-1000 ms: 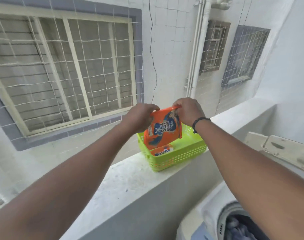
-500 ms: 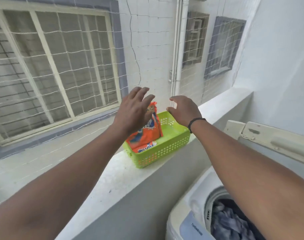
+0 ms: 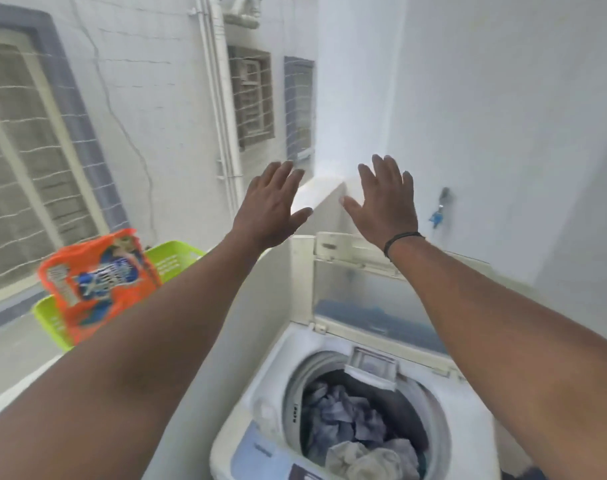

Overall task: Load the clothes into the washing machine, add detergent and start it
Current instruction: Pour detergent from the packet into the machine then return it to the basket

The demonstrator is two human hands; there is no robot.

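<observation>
White balcony walls surround an open washing machine (image 3: 329, 386) with clothes (image 3: 357, 424) in its drum. Left hand (image 3: 267, 206) and right hand (image 3: 385, 202) hover spread, holding nothing. Raised lid (image 3: 371, 289): likely light, rigid; take its top edge. Detergent packet (image 3: 94, 278) sits in a green basket (image 3: 177, 258) on the ledge, clear of the lid's path

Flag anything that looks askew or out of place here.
Only the orange detergent pouch: it stands tilted in the green basket on the ledge, sticking up past the rim. No spill is visible.
</observation>
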